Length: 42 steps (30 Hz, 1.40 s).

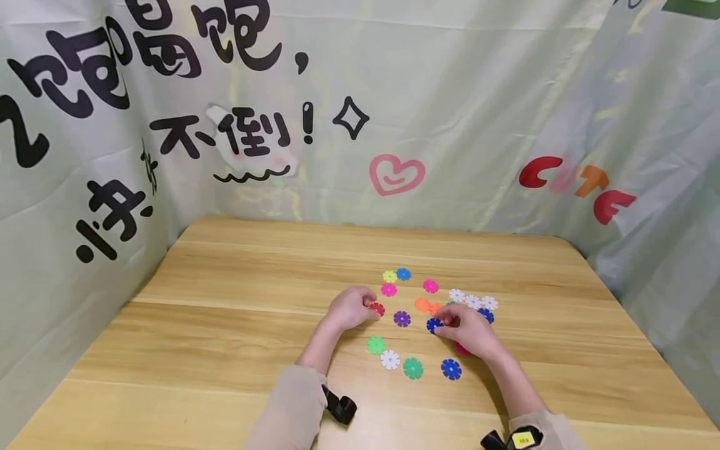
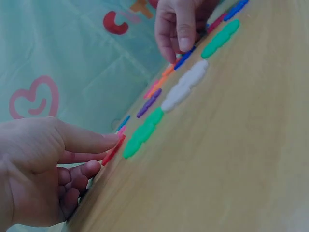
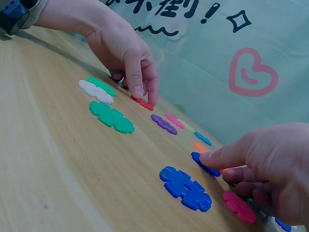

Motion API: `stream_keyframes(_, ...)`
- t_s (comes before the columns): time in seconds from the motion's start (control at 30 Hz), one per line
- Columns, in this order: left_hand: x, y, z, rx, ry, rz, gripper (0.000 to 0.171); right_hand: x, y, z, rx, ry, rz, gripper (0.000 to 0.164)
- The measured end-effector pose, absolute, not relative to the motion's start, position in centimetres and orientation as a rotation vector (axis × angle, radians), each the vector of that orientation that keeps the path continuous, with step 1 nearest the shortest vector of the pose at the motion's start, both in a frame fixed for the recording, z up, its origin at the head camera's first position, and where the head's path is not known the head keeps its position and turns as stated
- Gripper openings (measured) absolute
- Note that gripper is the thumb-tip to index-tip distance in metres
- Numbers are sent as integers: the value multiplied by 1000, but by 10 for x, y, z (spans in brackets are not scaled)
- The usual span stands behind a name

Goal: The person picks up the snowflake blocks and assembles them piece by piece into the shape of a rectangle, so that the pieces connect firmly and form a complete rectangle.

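My left hand [image 1: 353,307] pinches a red notched plastic disc [image 1: 377,309] between thumb and fingertips, low at the tabletop. A dark blue disc [image 1: 434,325] sits between the thumb and fingers of my right hand [image 1: 469,328]; in the right wrist view the thumb presses on the rim of this blue disc [image 3: 206,164]. Between the hands lies a purple disc [image 1: 402,319]. Two orange discs [image 1: 422,304] lie just beyond the right fingertips. A crimson disc [image 3: 239,207] is partly hidden under the right hand in the head view.
Nearer me lie a light green disc [image 1: 376,345], a white one [image 1: 390,360], a darker green one [image 1: 413,368] and another blue one [image 1: 451,369]. Farther off are yellow [image 1: 389,276], light blue [image 1: 403,274] and pink discs [image 1: 430,285]. White discs [image 1: 473,302] cluster at right.
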State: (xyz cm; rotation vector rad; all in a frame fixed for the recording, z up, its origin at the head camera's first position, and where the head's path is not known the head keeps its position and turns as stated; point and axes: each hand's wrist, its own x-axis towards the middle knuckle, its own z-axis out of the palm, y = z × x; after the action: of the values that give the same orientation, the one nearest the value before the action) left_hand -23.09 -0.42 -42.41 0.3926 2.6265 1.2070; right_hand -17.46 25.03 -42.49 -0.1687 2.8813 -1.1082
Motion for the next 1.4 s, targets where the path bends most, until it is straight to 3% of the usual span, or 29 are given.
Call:
stream_keyframes(0.4, -230, -2, -425, 399, 2676, 1133, 21, -173, 249, -425, -218, 2880, -1117, 26)
stream_keyframes(0.67, -231, -3, -426, 402, 2699, 1128, 27, -174, 246, -424, -236, 2883, -1083, 24)
stream_keyframes(1.07, -226, 1, -424, 448, 2721, 1057, 21, -169, 245, -421, -177, 2859, -1059, 22)
stream_keyframes(1.4, -228, -2, -426, 297, 2642, 1226, 22, -171, 243, -419, -216, 2926, -988, 15)
